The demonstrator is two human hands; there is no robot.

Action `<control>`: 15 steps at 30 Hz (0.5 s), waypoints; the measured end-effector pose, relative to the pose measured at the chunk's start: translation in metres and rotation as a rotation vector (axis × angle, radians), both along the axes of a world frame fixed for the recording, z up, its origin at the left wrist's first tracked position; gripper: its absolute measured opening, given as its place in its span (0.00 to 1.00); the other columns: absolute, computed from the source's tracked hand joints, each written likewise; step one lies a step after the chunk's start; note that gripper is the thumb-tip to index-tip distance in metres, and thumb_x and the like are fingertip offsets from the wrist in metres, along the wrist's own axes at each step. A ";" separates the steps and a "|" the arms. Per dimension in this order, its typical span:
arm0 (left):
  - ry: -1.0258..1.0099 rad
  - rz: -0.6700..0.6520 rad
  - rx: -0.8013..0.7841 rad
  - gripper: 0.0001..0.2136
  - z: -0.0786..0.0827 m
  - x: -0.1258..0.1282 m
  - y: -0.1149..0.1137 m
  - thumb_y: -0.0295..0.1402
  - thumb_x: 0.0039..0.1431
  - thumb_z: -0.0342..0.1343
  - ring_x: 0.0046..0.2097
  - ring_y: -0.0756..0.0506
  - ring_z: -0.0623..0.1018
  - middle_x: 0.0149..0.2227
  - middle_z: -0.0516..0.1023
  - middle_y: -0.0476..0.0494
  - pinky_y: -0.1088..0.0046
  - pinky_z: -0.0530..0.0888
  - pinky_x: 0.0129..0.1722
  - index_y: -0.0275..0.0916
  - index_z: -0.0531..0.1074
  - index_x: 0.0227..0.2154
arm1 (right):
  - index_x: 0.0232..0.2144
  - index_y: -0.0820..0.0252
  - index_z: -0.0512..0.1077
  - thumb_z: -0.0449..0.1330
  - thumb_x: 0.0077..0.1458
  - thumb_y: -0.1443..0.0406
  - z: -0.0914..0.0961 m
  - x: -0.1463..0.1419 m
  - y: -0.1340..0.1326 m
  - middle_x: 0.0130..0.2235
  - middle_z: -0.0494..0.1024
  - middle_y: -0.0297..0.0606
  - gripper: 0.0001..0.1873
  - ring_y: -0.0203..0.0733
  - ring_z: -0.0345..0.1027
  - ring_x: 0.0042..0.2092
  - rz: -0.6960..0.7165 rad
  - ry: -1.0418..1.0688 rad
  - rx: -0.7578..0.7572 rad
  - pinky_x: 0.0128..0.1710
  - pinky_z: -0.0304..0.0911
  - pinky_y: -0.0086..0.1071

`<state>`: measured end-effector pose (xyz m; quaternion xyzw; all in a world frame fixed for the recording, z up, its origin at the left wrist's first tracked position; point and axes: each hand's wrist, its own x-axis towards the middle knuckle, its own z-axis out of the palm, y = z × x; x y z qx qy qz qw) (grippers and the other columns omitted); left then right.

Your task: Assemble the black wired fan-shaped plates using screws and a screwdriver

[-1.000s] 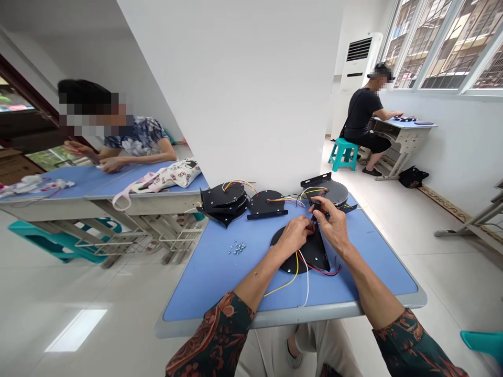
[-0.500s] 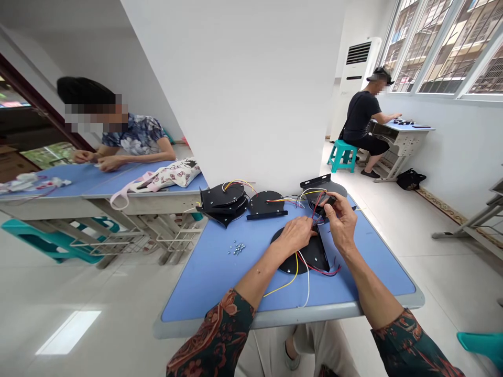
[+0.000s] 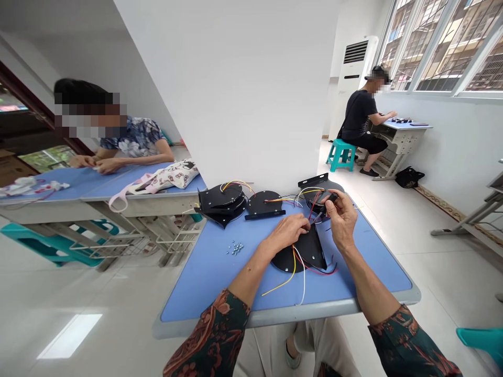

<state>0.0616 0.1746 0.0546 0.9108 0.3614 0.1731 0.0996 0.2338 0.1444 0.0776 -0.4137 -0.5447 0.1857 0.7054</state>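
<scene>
On the blue desk in front of me lies a black metal plate point(image 3: 310, 245), rounded on one side, with a raised bracket edge. Yellow, white, red and black wires point(image 3: 303, 280) trail from it toward me. My left hand point(image 3: 290, 230) rests at the plate's far end, fingertips pinched together; what lies between them is too small to see. In my right hand point(image 3: 342, 217) is a dark-handled screwdriver point(image 3: 333, 198), tilted down toward my left fingertips. Its tip is hard to make out. A small pile of screws point(image 3: 236, 247) sits left of the plate.
Along the desk's far edge stand a stack of black plates point(image 3: 222, 201), a single wired plate point(image 3: 265, 203) and another plate point(image 3: 310, 196) behind my hands. A white pillar point(image 3: 251, 104) rises beyond. Two people sit at other desks, left and far right.
My left fingers have drawn closer together at the plate's far end. The screwdriver in my right hand has turned slightly, its shaft now slanting toward the left fingertips. The view shifted a little.
</scene>
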 end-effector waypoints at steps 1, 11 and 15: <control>-0.018 -0.020 -0.004 0.06 -0.002 -0.001 0.001 0.26 0.65 0.56 0.45 0.45 0.77 0.41 0.78 0.46 0.72 0.72 0.46 0.41 0.76 0.40 | 0.49 0.57 0.73 0.60 0.61 0.59 -0.001 0.000 0.000 0.35 0.77 0.36 0.16 0.36 0.61 0.28 -0.003 -0.011 -0.006 0.28 0.62 0.32; 0.029 -0.023 0.054 0.06 -0.002 0.004 -0.004 0.27 0.67 0.54 0.45 0.44 0.76 0.40 0.77 0.45 0.71 0.72 0.45 0.41 0.75 0.38 | 0.50 0.57 0.73 0.60 0.61 0.59 -0.005 0.000 0.002 0.35 0.78 0.36 0.16 0.38 0.65 0.31 -0.004 -0.012 -0.014 0.29 0.62 0.32; 0.106 0.025 0.112 0.06 0.000 0.009 -0.009 0.34 0.69 0.54 0.45 0.41 0.76 0.42 0.77 0.40 0.67 0.73 0.44 0.38 0.73 0.40 | 0.50 0.58 0.73 0.60 0.60 0.59 -0.004 0.000 0.003 0.35 0.77 0.36 0.16 0.37 0.62 0.29 0.003 0.013 -0.008 0.28 0.61 0.32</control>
